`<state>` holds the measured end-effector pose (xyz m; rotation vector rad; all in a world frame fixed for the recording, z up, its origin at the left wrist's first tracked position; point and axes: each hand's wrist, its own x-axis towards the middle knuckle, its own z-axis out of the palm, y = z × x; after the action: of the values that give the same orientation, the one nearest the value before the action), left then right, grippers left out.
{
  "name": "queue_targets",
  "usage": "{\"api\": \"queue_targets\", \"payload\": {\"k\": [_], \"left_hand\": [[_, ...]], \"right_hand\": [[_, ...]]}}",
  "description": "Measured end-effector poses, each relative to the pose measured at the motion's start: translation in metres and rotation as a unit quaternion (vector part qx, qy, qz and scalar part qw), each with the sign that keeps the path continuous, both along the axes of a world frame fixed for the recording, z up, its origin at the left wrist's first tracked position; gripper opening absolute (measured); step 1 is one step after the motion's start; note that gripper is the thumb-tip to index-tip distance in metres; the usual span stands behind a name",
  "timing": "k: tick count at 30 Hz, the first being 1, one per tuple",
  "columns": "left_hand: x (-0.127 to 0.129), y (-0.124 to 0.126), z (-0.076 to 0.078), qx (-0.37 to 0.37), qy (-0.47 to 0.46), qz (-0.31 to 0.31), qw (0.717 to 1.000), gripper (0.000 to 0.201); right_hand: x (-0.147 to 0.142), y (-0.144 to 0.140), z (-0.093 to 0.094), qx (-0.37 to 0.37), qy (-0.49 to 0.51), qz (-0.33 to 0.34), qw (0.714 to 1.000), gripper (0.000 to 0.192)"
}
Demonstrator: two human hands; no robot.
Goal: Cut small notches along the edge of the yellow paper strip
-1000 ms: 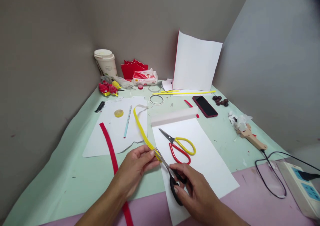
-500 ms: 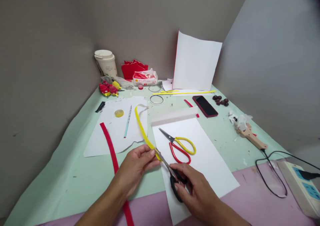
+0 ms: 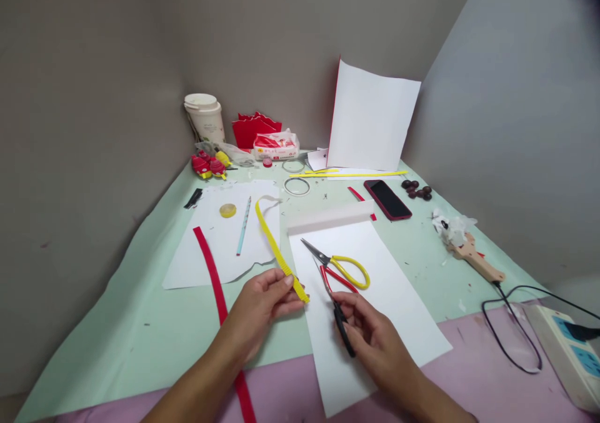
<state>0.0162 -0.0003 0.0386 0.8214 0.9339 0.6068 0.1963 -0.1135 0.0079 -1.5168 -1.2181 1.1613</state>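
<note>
My left hand (image 3: 269, 298) pinches a narrow yellow paper strip (image 3: 270, 238) near its close end. Fine cuts run across that end like a fringe, and the far end curls over pale. In my right hand (image 3: 368, 329) are scissors with black handles (image 3: 344, 329), their blades pointing up and away, apart from the strip. Just beyond them a second pair of scissors, with one yellow and one red handle (image 3: 350, 270), lies on a white paper sheet (image 3: 398, 285). A long red strip (image 3: 210, 267) passes under my left forearm.
On torn white paper (image 3: 197, 260) lie a pencil (image 3: 244, 226) and a tape roll (image 3: 227, 210). Behind are a lidded cup (image 3: 206, 120), a tissue pack (image 3: 276, 145) and an upright white sheet (image 3: 375, 117). To the right are a phone (image 3: 387, 199), a glue gun (image 3: 475, 263) and a power strip (image 3: 562, 348).
The black-handled scissors have come away from the yellow strip, and my right hand has turned them more upright. My left hand keeps its pinch. The whole view has shifted slightly.
</note>
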Motion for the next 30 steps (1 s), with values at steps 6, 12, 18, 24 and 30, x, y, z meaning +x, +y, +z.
{"api": "queue_targets", "payload": {"k": [6,12,18,24,30], "left_hand": [[0.000,-0.003,-0.001,0.068,0.074,-0.020,0.995,0.022],[0.001,-0.006,-0.001,0.133,0.109,-0.021,0.985,0.026],[0.003,-0.007,-0.005,0.157,0.117,-0.004,0.981,0.021],[0.007,-0.009,-0.001,0.173,0.136,-0.010,0.976,0.017],[0.008,-0.011,-0.001,0.198,0.134,-0.012,0.971,0.010]], "right_hand": [[0.001,0.000,0.000,0.002,0.025,0.006,1.000,0.036],[0.002,0.001,-0.005,0.007,0.029,0.013,0.999,0.036],[0.002,0.002,-0.005,0.025,0.023,0.010,0.999,0.037],[0.002,0.004,-0.005,0.025,0.005,0.007,1.000,0.038],[0.003,0.006,-0.008,0.042,0.000,0.004,0.999,0.037]]}}
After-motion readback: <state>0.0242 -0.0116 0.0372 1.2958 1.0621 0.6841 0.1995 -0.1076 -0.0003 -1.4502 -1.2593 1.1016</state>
